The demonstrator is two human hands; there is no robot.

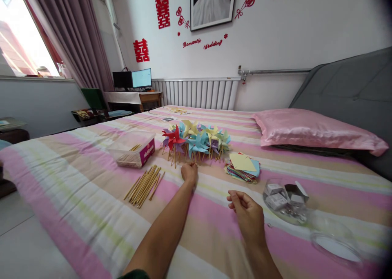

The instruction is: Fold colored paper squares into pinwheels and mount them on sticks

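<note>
A cluster of paper pinwheels point(197, 143) in red, blue, yellow and purple, on thin wooden sticks, sits mid-bed. My left hand point(189, 172) reaches forward to the near side of their sticks. Its fingers are closed, and what they hold, if anything, is hidden. Farther right and nearer to me, my right hand point(246, 213) hovers over the striped bedding with its fingers curled and thumb against the index finger; nothing shows in it. Between the hands and the pillow lies a stack of coloured paper squares point(243, 166). Loose wooden sticks point(143, 186) lie left of my left arm.
A clear plastic box point(131, 148) with more sticks stands at the left. On the right are a round clear container point(286, 201) with small boxes and its clear lid point(335, 246). A pink pillow point(315, 128) rests by the grey headboard point(346, 83).
</note>
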